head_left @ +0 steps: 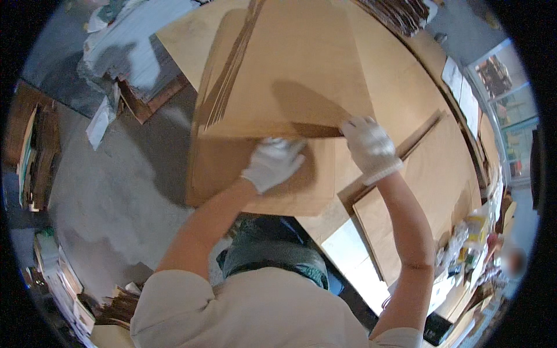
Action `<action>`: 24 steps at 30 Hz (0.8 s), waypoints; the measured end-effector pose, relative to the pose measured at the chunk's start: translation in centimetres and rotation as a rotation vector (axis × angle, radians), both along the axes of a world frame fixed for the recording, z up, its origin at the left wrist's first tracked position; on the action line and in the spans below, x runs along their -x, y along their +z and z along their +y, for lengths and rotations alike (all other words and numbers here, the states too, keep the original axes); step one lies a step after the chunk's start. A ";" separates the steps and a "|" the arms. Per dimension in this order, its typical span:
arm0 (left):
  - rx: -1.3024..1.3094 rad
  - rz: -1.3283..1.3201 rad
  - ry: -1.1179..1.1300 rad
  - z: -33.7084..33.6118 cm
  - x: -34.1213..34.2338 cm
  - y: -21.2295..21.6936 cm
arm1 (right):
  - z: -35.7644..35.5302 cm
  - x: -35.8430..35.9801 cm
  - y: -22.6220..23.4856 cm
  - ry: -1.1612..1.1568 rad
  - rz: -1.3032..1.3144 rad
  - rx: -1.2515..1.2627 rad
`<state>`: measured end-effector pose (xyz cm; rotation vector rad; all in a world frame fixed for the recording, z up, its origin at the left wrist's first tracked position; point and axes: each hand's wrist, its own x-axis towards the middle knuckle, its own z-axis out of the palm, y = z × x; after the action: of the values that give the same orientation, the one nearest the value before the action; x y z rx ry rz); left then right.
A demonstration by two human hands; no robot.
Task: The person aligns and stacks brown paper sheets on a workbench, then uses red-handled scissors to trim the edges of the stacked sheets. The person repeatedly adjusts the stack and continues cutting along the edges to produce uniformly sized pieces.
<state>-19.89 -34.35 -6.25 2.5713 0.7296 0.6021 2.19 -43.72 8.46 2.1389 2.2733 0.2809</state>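
My hands wear white work gloves. A brown cardboard sheet (pixel 301 64) stretches away from me, its near edge lifted at the right and casting a dark shadow. My right hand (pixel 370 148) is closed on that edge near its right corner. Below the edge, my left hand (pixel 272 164) is over the lower cardboard stack (pixel 223 168), its fingers somewhat blurred but apart, with the fingertips close to the lifted edge. I cannot tell whether they touch it. Several layered sheet edges (pixel 232 75) fan out along the left side of the upper sheet.
Another flat cardboard piece (pixel 418 185) lies on the table (pixel 400 75) at right. Plastic bags and small items (pixel 464 243) clutter the far right. A wrapped stack (pixel 139 64) stands at the upper left, beyond the grey floor (pixel 104 185). More cardboard (pixel 40 156) is at far left.
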 end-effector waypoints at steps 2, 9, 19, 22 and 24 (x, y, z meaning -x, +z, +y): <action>0.072 0.040 0.042 1.1 5.6 -2.5 | -5.2 0.8 0.8 -0.011 0.060 0.020; 0.192 0.080 0.088 2.8 13.7 -6.3 | -15.9 5.3 -2.0 -0.183 0.453 0.161; 0.324 0.090 0.147 1.8 13.5 -6.1 | -9.5 8.5 -7.9 0.045 0.480 0.005; 0.343 0.091 0.148 1.9 12.9 -6.2 | -9.6 6.0 -8.7 0.104 0.523 -0.007; 0.348 0.091 0.155 1.8 13.1 -6.3 | -9.7 5.8 -8.5 0.030 0.559 -0.047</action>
<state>-32.99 -32.51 -12.58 2.2455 0.9778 0.3672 -3.64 -53.39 0.00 2.4487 2.5813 -0.3114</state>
